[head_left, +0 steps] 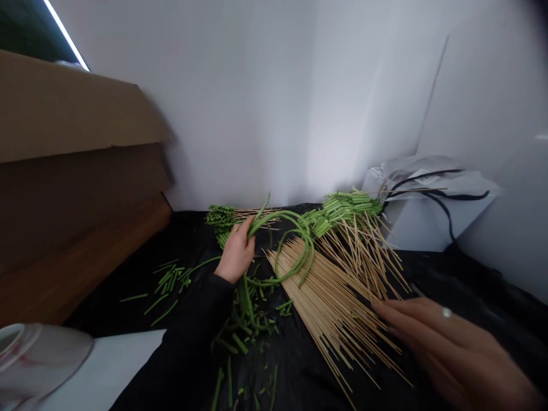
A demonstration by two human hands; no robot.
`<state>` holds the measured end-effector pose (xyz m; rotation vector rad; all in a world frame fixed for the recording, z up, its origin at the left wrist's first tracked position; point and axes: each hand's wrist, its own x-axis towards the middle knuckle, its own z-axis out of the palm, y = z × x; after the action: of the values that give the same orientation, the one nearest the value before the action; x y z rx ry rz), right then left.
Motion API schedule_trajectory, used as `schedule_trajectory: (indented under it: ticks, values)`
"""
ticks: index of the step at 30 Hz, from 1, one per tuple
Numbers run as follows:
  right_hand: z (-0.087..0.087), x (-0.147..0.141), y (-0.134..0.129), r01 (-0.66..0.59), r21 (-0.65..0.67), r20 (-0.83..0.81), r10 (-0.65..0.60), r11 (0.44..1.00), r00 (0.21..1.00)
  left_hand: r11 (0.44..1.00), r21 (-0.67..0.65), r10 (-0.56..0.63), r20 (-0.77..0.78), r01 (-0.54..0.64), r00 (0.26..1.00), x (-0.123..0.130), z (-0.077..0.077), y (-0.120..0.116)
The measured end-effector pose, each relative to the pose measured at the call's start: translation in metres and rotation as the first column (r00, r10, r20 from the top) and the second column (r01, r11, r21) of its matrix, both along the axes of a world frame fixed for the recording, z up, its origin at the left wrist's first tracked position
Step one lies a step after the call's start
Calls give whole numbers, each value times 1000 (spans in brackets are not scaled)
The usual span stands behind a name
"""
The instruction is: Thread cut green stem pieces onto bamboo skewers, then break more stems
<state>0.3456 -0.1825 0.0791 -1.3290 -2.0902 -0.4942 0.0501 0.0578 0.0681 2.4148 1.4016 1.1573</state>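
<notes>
My left hand (237,251) is closed round several long green beans (309,240), which curl in loops to the right over the skewers. A wide fan of bamboo skewers (325,297) lies on the black sheet in front of me. At its right side my right hand (445,337), a ring on one finger, has its fingers stretched towards the sticks. Its fingertips touch or nearly touch them; I cannot tell which. Behind the fan, a heap of cut bean pieces on skewers (346,210) lies with its sticks towards me. Another bundle of skewered beans (220,220) lies behind my left hand.
Loose cut bean pieces (170,279) are scattered over the black sheet (180,342). A cardboard box (81,120) stands at left, with a white jar (43,357) nearer me on a white surface (115,357). At right back is a white bag with black straps (432,200).
</notes>
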Motion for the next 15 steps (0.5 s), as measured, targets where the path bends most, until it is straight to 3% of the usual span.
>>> schedule_trajectory:
  ticks: [3,7,11,15]
  values:
    - [-13,-9,11,-77,-34,293,84,996,953,1000,-9,17,-38,-17,999,-10,-1,4]
    - [-43,-13,26,-123,-60,488,136,991,862,987,-151,37,-114,-54,993,-28,-35,11]
    - [-63,-5,41,-108,-125,561,160,986,812,952,-305,-26,-153,-22,988,-42,-61,9]
    - [-54,5,49,-65,-257,481,186,964,857,928,-372,-50,-119,2,992,-62,-54,-6]
